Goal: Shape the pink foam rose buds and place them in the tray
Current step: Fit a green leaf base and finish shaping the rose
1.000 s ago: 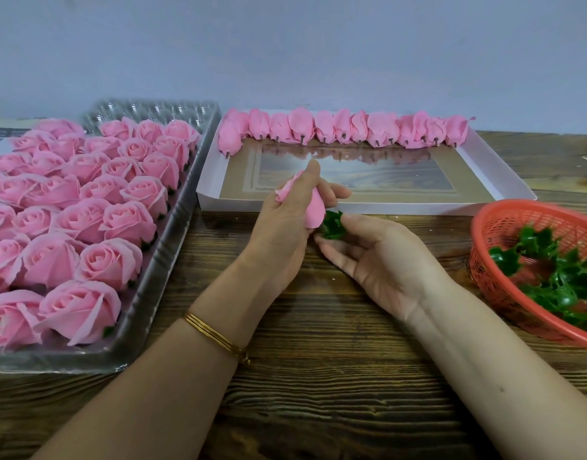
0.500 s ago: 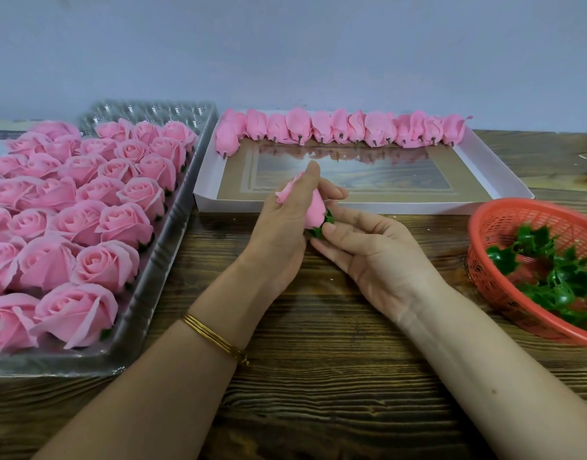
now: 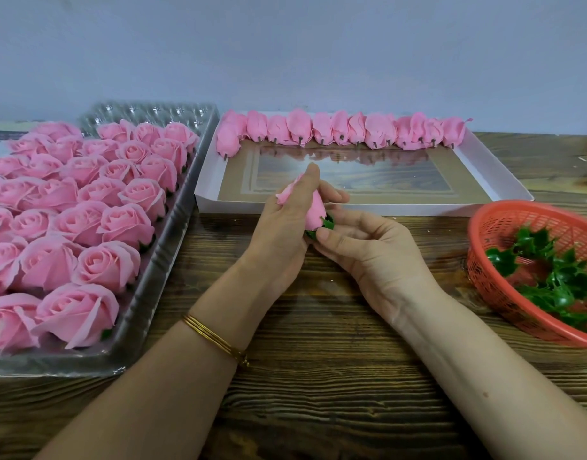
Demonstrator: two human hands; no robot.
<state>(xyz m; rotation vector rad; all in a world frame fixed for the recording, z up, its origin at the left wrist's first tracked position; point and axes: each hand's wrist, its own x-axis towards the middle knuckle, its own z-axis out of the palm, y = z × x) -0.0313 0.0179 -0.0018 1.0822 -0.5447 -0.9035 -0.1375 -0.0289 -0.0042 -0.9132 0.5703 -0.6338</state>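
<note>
Dark wood-grain table (image 3: 318, 376), 3 items directly on it: clear plastic tray (image 3: 142, 313) at L, white tray (image 3: 239, 205) ctr-back just beside it, red basket (image 3: 478, 260) at R edge.

Your right hand (image 3: 368, 257) isn't lying open and palm-up below the bud anymore. It's rolled inward and moved right up against your left hand (image 3: 282, 234), with the thumb and fingers now pinching at the base of the pink foam rose bud (image 3: 313, 210). The small green plastic leaf cup (image 3: 328, 223), which sat in plain view on your fingertips a second ago, is now pressed against the bud's bottom, half hidden behind your thumb.
</note>
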